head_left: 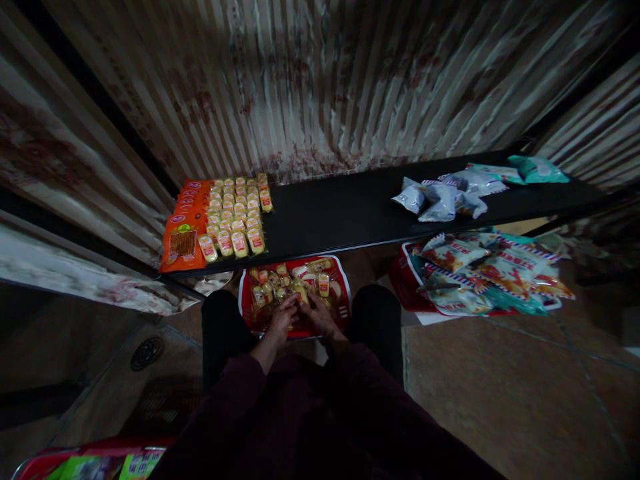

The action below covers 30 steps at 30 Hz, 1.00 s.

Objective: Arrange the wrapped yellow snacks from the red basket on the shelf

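Over a red basket [345,288] between my knees, my left hand [283,317] and my right hand [320,316] come together at the fingertips. A small yellow wrapped snack cake [299,291] is pinched between them, its lower end covered by my fingers. More wrapped cakes [262,295] lie loose and jumbled in the basket. On the black shelf [330,210] just beyond, similar cakes [234,217] stand in close rows. Directly left of these rows, orange snack packets [183,241] overlap in a column.
Silver-backed bags [440,200] and teal bags [537,169] lie at the shelf's right end. Below them, a second red basket [407,283] is heaped with snack bags [505,270]. Another basket [95,445] with green packets is behind me at left. A striped curtain [320,87] hangs behind the shelf.
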Motion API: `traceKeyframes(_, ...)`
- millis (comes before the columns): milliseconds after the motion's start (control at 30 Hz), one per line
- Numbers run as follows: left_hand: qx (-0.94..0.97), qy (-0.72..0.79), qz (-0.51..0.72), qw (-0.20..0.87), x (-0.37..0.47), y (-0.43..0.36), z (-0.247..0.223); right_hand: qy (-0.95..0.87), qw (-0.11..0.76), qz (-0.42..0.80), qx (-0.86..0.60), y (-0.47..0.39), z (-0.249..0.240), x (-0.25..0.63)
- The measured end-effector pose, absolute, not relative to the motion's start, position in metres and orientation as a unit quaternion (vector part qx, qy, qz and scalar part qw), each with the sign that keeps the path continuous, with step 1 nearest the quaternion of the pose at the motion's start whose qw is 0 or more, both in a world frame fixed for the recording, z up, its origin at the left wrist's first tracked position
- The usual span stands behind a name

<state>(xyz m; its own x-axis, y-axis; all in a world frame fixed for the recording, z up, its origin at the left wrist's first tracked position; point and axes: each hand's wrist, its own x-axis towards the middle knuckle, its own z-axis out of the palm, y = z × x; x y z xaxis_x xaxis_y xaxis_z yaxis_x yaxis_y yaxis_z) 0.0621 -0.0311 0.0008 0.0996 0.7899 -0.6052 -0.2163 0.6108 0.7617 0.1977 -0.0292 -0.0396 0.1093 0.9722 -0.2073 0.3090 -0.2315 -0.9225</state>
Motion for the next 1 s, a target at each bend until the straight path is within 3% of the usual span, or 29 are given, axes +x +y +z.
traceKeyframes(233, 0.199, 0.566, 0.378, 0.706, 0.061, -0.029, -0.01, -0.426, 0.423, 0.468, -0.648, -0.027, -0.038, 0.196)
traceKeyframes(733, 0.153, 0.58, 0.421, 0.681, 0.063, -0.028, -0.01, -0.291, 0.445, 0.586, -0.611, -0.027, -0.03, 0.198)
traceKeyframes(867, 0.164, 0.582, 0.413, 0.681, 0.061, -0.026, -0.013, -0.323, 0.429, 0.597, -0.596, -0.027, -0.023, 0.199)
traceKeyframes(1000, 0.112, 0.579, 0.431, 0.684, 0.057, -0.023, -0.021, -0.316, 0.473, 0.579, -0.584, -0.027, -0.021, 0.198)
